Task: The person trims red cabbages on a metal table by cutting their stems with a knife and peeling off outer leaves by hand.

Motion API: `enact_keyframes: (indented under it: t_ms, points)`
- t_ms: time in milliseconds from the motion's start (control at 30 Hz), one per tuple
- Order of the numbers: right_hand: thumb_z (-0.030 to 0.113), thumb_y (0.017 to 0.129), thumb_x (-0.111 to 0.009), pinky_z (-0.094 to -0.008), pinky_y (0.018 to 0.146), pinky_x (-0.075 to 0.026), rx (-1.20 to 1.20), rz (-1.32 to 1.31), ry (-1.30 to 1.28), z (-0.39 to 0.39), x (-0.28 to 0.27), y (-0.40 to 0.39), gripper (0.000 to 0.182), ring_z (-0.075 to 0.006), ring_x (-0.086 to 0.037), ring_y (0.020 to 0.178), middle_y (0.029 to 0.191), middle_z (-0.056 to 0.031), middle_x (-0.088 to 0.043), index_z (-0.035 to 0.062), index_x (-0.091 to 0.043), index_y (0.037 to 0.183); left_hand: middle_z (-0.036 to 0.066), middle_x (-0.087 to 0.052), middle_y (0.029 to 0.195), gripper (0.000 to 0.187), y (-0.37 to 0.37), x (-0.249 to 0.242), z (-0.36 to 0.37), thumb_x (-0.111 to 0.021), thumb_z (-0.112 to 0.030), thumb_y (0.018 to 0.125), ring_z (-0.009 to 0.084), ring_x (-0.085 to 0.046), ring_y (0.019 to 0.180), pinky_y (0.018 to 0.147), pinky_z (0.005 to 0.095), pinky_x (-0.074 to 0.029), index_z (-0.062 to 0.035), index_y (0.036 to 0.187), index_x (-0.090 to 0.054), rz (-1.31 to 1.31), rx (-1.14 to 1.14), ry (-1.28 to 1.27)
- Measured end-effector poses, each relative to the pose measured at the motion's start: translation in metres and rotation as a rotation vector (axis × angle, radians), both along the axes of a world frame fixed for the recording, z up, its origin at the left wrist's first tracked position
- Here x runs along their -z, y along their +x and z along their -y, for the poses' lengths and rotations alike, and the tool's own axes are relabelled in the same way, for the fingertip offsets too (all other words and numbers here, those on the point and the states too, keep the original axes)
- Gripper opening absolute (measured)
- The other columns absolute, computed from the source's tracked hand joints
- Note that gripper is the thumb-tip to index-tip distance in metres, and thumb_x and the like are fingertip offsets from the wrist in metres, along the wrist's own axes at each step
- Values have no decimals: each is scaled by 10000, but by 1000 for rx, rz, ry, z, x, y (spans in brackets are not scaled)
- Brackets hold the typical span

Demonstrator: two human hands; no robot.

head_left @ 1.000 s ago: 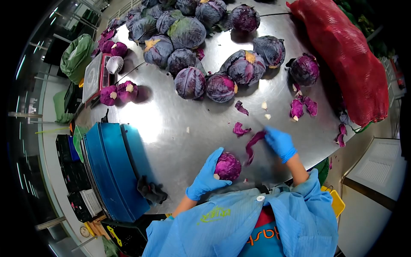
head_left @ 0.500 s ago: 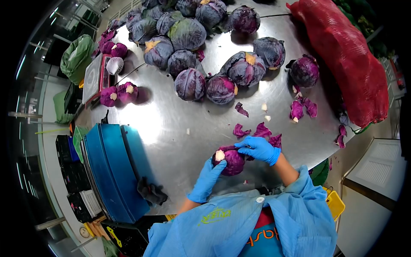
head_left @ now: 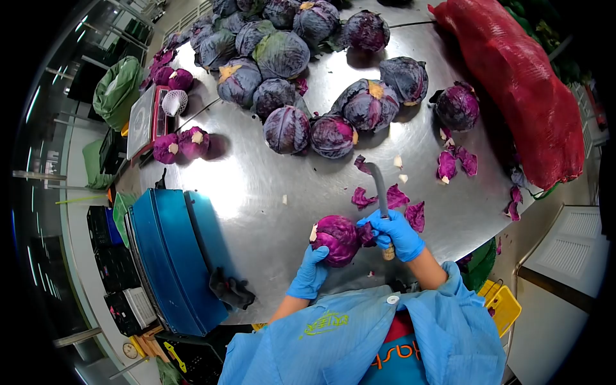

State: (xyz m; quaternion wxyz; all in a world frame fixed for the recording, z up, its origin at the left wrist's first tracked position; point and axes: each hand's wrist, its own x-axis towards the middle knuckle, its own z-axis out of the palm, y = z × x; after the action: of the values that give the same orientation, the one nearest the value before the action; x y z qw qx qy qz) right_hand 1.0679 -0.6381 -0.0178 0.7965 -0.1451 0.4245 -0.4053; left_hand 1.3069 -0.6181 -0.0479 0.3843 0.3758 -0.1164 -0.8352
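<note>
My left hand [head_left: 310, 272], in a blue glove, grips a trimmed red cabbage [head_left: 337, 240] from its lower left side. The cabbage's pale cut stem faces left. In my gloved right hand [head_left: 396, 235] is a knife [head_left: 378, 187] with a curved grey blade pointing away from me and a light handle showing below the fist. A purple leaf piece [head_left: 366, 235] sits between the right fingers and the cabbage's right side. Just beyond the hands, torn leaves [head_left: 396, 196] lie on the metal table [head_left: 256, 218].
Many untrimmed cabbages [head_left: 281, 55] are heaped at the far side. A red mesh sack [head_left: 513, 90] lies along the right edge. Peeled cabbages [head_left: 193, 142] sit beside a scale [head_left: 142, 122] at left. A blue bin [head_left: 168, 256] and dark gloves [head_left: 230, 289] are nearer me.
The cabbage has turned so its stem faces left instead of up. My right hand has shifted slightly right, with the knife blade now upright in view and a leaf piece at the fingers.
</note>
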Motion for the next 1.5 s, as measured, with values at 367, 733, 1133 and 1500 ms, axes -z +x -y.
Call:
enact_keyframes:
  t_ms: [367,733,1133,1500]
  points:
    - [166,938,-631,-173,465,-353,274,-703,-193,16,2,-66,213,-11,-409,520,711,50,-525,41,-678,1103,215,-348,1496,1110,17,-11,12,-880,-391,611,441,-315,1393,1096,639,-338,-103,1495,-274,-505,-60,3]
    - [182,945,-596,-284,777,-544,141,-153,-122,-14,91,51,485,-139,-621,986,1322,-57,-564,64,-489,1403,121,-493,1386,1083,14,-11,35,-917,-209,585,276,-518,1261,1083,411,-430,-80,1481,-323,139,51,-271]
    - [200,1012,-490,-232,590,-484,955,-719,-69,-64,59,-105,376,-95,-602,765,1113,-54,-634,125,-507,1381,207,-426,1259,1133,-53,-13,13,-911,-336,588,363,-463,1209,1025,417,-418,23,1466,-291,1242,428,-768]
    - [506,886,-619,-407,658,-515,-65,-1254,-430,-60,17,0,414,-347,-650,734,815,-155,-649,94,-654,883,259,-502,1211,918,-70,-8,30,-877,-403,620,403,-524,1113,957,452,-441,45,1286,-432,1289,391,-980]
